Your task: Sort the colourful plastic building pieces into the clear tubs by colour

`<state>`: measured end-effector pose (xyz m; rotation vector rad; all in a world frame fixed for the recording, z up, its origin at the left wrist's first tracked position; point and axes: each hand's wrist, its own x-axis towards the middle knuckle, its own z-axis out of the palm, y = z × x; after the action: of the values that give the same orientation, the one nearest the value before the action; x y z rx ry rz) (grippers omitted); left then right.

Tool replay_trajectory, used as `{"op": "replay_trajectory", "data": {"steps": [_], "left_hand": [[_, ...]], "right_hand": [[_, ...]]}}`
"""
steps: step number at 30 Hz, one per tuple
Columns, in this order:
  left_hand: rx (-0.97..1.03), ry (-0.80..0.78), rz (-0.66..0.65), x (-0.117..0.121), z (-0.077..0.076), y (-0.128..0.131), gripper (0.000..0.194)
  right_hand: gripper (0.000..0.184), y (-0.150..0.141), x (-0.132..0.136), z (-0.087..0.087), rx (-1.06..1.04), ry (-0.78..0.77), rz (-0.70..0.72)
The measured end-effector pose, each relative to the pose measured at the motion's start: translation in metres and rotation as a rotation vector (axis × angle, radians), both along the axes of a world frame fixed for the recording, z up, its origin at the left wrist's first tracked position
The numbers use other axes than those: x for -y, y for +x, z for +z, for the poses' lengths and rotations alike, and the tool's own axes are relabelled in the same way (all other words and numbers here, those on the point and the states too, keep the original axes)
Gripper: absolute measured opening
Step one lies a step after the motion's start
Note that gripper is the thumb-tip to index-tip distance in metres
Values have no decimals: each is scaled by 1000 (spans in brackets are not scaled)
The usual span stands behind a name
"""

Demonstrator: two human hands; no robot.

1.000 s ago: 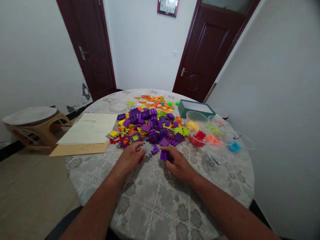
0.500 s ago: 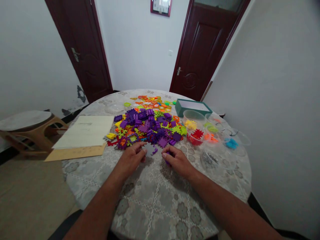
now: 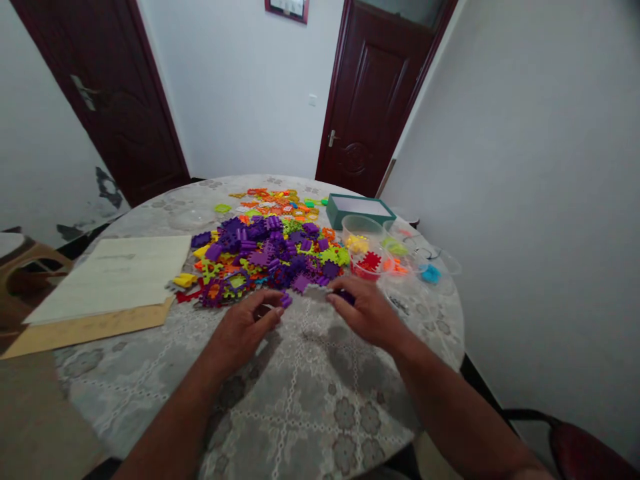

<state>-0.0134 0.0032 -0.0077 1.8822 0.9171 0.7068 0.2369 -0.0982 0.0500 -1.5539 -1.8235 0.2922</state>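
Note:
My left hand (image 3: 253, 325) hovers over the near side of the table, thumb and index finger curled around a small purple toothed building piece (image 3: 285, 299). Much of that piece is hidden by the fingertips. To its right, my right hand (image 3: 363, 310) pinches a flat grey toothed building piece (image 3: 316, 291), which points left from the fingers. Something dark purple shows under the right index finger, mostly covered. Just beyond both hands lies a heap of interlocking plastic pieces (image 3: 260, 255), mainly purple, with yellow, green, orange and red among them.
Clear plastic tubs with sorted pieces, including a red piece (image 3: 370, 261) and a blue piece (image 3: 430, 273), stand at the right. Behind them is a green box (image 3: 336, 215). Paper sheets (image 3: 115, 273) lie left. A patterned cloth (image 3: 300, 407) covers the round table.
The grey piece has passed from my left hand to my right. A small purple piece now shows at my left fingertips. The view has turned right, and my hands are farther apart.

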Motion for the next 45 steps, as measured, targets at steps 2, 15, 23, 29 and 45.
{"op": "replay_trajectory", "data": {"steps": [2, 15, 23, 29, 45], "left_hand": [[-51, 175, 69, -2, -3, 0, 28], [-455, 565, 72, -6, -33, 14, 36], [-401, 536, 118, -6, -35, 16, 38], [-173, 555, 201, -7, -44, 14, 50], [-169, 453, 107, 8, -23, 16, 46]], "right_hand": [[14, 26, 16, 21, 177, 48, -131], [33, 147, 60, -20, 631, -130, -471], [26, 47, 22, -4, 26, -138, -150], [34, -33, -36, -58, -922, -460, -116], [38, -78, -69, -100, -853, -172, -76]]}}
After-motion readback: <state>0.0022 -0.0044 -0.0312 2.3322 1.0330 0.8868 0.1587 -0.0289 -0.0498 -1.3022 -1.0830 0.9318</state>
